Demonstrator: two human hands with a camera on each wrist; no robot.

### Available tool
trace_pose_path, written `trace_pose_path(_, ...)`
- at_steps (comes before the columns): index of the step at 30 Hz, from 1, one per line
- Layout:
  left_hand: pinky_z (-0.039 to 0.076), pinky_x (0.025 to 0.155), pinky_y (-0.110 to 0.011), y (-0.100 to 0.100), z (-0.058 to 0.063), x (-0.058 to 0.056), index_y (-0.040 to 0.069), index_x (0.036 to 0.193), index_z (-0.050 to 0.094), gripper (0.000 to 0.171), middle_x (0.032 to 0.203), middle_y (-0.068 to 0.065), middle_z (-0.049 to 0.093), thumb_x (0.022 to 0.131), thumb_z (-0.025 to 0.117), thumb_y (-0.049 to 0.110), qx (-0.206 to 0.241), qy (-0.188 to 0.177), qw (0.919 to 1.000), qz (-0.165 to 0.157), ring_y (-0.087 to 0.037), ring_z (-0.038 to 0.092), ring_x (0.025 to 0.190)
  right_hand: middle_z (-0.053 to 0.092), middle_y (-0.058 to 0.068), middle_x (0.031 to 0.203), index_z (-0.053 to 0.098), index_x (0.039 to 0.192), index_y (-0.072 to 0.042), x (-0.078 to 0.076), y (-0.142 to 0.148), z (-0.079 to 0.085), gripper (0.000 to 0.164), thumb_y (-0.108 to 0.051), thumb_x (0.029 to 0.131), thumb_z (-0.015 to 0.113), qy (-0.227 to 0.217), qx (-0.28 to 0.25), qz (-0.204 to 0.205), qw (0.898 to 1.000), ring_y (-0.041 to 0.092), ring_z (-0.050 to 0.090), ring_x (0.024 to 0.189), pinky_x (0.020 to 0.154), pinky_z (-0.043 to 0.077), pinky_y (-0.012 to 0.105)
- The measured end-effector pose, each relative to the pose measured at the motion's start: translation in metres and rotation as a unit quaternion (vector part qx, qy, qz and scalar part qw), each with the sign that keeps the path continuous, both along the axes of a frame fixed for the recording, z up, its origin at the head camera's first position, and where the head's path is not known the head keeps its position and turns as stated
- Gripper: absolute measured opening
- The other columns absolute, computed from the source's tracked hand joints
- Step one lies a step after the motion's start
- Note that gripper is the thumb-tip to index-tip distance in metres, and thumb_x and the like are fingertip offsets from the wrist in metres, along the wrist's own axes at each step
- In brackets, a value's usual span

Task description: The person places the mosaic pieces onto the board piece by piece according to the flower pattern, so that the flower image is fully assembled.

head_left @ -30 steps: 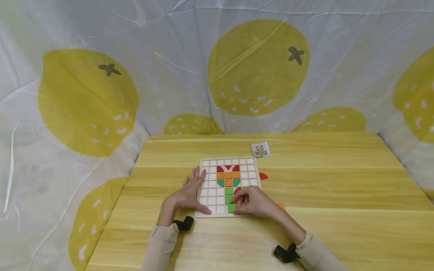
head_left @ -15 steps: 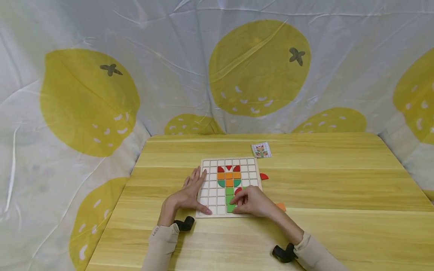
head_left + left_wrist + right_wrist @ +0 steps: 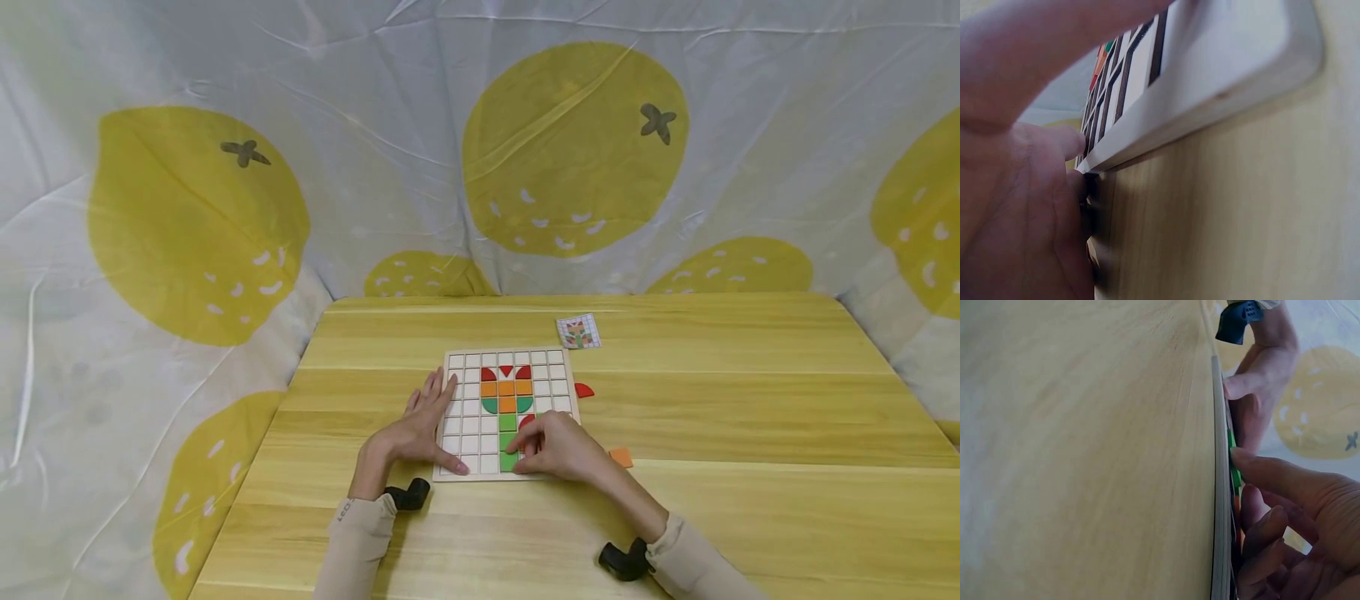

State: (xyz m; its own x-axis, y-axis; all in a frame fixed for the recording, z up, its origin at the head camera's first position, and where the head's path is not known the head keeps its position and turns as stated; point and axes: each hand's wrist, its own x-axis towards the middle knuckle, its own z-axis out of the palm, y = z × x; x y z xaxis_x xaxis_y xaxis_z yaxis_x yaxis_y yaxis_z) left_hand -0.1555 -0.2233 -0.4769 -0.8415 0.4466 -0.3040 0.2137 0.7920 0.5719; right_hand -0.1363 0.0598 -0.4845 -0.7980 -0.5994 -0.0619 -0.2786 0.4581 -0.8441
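Note:
My left hand (image 3: 411,432) lies along the left edge of a white gridded wooden puzzle board (image 3: 452,425), fingers spread and thumb on the near corner. At the board's near side, my right hand (image 3: 566,447) pinches a green square tile (image 3: 508,462) between thumb and forefinger, at the foot of a green column. In the right wrist view the thumb touches a green tile (image 3: 1235,476) on the board. Above the column sit orange squares (image 3: 507,388), teal quarter-rounds (image 3: 490,405) and red pieces (image 3: 522,372). My right hand hides the board's lower right cells.
A small pattern card (image 3: 578,331) lies behind the board's far right corner. Right of the board are a loose red rounded piece (image 3: 584,390) and an orange square tile (image 3: 621,457). A lemon-print cloth (image 3: 375,167) hangs behind the wooden table (image 3: 750,400).
The green square tile under my right fingers has shifted slightly left, in line with the green column. More of the loose orange tile shows. My left hand keeps its place.

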Motion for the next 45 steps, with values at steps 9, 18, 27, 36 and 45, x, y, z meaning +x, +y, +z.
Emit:
trace_pose_path(9,-0.004,0.131,-0.061,0.0,0.0,0.0,0.004,0.166,-0.002,0.146,0.172,-0.021,-0.02,0.067,0.096,0.047,0.003,0.001,1.0,0.002,-0.038,-0.016,0.161,0.063,-0.008,0.065,0.084,0.089,-0.014,0.002,0.0,0.001,0.011,-0.011,0.08,0.088,-0.004,0.012,-0.008,1.0,0.005,0.056,0.06,0.054,0.046,0.02)
trace_pose_path(18,-0.004,0.13,-0.061,0.0,0.0,0.0,0.004,0.166,-0.002,0.145,0.172,-0.021,-0.02,0.068,0.096,0.048,0.0,0.0,1.0,-0.003,-0.039,-0.016,0.161,0.065,-0.004,0.072,0.083,0.094,-0.012,-0.007,0.011,0.0,0.008,-0.017,0.087,0.084,-0.016,-0.018,0.003,1.0,0.004,0.052,0.06,0.054,0.041,0.016)
trace_pose_path(27,-0.005,0.131,-0.061,0.0,-0.001,-0.001,0.005,0.166,-0.002,0.146,0.172,-0.02,-0.021,0.067,0.096,0.047,0.001,0.002,1.0,-0.003,-0.038,-0.017,0.161,0.069,0.007,0.088,0.078,0.11,-0.005,-0.04,0.063,0.015,0.019,-0.015,0.093,0.076,0.001,-0.008,-0.115,0.993,0.012,0.049,0.061,0.052,0.04,0.019)
trace_pose_path(36,-0.005,0.131,-0.06,-0.001,-0.001,0.0,0.005,0.166,-0.003,0.146,0.172,-0.02,-0.022,0.067,0.096,0.047,0.002,0.0,1.0,0.0,-0.038,-0.018,0.161,0.066,0.017,0.098,0.07,0.125,0.002,-0.06,0.107,0.002,0.031,-0.007,0.095,0.072,-0.022,0.003,-0.157,0.987,0.013,0.053,0.065,0.056,0.047,0.021)
trace_pose_path(45,-0.005,0.131,-0.06,0.0,-0.001,0.0,0.005,0.166,-0.003,0.146,0.172,-0.019,-0.021,0.067,0.096,0.047,0.001,0.001,1.0,-0.001,-0.038,-0.018,0.161,0.065,0.016,0.089,0.067,0.127,0.006,-0.066,0.103,-0.003,0.034,-0.006,0.095,0.072,-0.059,-0.02,-0.127,0.99,0.016,0.057,0.064,0.055,0.05,0.023)
